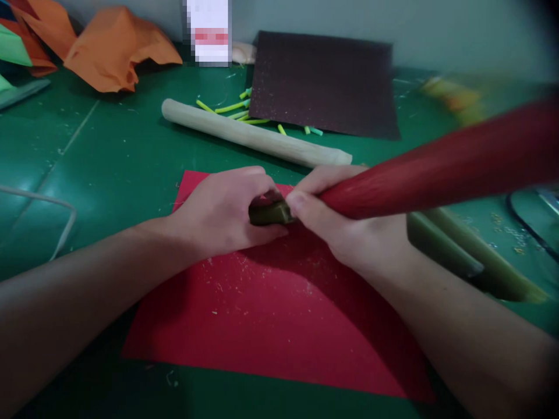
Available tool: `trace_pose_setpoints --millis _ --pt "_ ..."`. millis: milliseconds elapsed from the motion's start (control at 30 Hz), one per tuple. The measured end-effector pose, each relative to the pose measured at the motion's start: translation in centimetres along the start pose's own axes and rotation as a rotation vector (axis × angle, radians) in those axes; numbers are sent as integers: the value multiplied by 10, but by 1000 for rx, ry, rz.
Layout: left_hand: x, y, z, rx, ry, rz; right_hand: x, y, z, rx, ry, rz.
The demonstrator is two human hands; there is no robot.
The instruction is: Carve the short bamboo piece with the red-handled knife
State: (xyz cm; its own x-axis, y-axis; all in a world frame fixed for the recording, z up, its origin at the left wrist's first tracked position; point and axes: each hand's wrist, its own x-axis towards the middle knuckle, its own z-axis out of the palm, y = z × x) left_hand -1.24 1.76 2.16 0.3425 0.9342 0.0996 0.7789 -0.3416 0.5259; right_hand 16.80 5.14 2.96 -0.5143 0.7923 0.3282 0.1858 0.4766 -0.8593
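A long red paper-wrapped roll (441,169) slants from the centre up to the right edge. My right hand (336,218) is wrapped round its lower end. From that end sticks a short olive-green stub (269,213), and my left hand (222,212) is closed over it from the left. Both hands hover over a red paper sheet (279,317) lying flat on the green table (109,163). The fingertips of both hands meet at the stub.
A pale wooden dowel (253,135) lies behind the hands. A dark sheet (325,84) and cut green-yellow stick bits (244,110) sit further back. Crumpled orange paper (113,49) is at the far left. Green rolled sticks (471,253) lie at right; a white cord (52,203) at left.
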Motion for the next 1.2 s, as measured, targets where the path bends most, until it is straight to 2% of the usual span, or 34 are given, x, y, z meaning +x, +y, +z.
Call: trace_pose_setpoints --millis 67,433,600,667,1033,1100,1200 --pt "0 -1 1 18 6 -5 0 0 0 5 25 11" --pt "1 -1 0 1 -29 7 0 0 -2 -35 -108 15" --pt "1 -2 1 14 6 -5 0 2 1 -21 33 -8" --pt "1 -2 1 19 14 -10 0 1 1 -16 48 -14" --pt "2 0 -1 -21 -32 -23 2 -1 -2 -47 -199 -6" --pt "1 -1 0 -22 -25 -16 1 -1 -1 -43 -174 1" --pt "1 -2 1 -22 -2 -11 0 0 1 -11 -21 3"
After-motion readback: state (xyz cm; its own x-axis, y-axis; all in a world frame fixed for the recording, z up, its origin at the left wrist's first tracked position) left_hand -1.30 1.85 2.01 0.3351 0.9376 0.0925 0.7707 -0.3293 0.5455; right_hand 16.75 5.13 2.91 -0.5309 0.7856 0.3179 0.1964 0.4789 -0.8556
